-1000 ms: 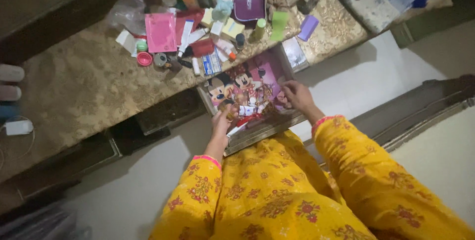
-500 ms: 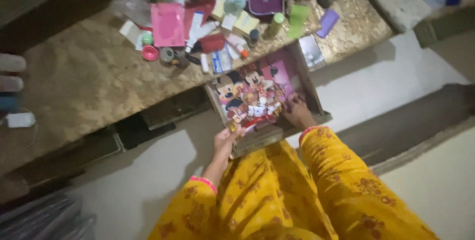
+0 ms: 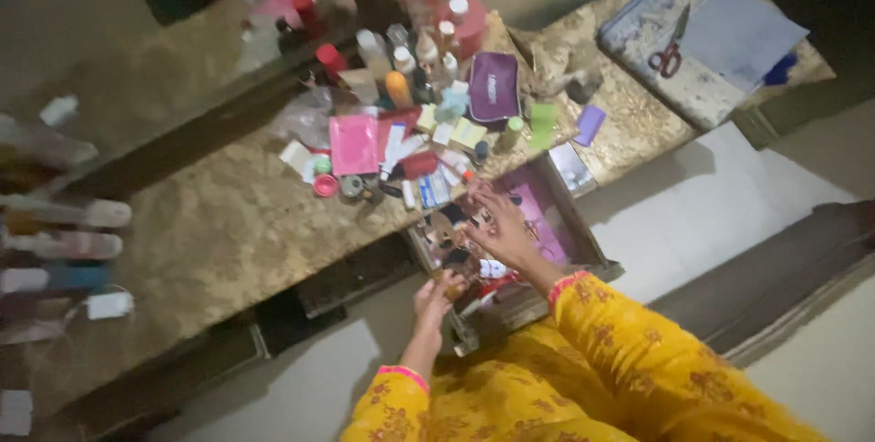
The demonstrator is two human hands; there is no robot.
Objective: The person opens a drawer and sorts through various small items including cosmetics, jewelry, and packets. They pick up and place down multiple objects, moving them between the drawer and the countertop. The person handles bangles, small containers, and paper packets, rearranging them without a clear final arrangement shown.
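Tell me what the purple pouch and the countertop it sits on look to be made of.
Purple pouch: probably soft fabric or faux leather, matte; rounded, padded corners and a seam around the edge suggest it. Countertop: likely polished stone, granite or marble; a mottled tan and brown speckle with a slight sheen, though a patterned laminate can't be ruled out in this blurred view.
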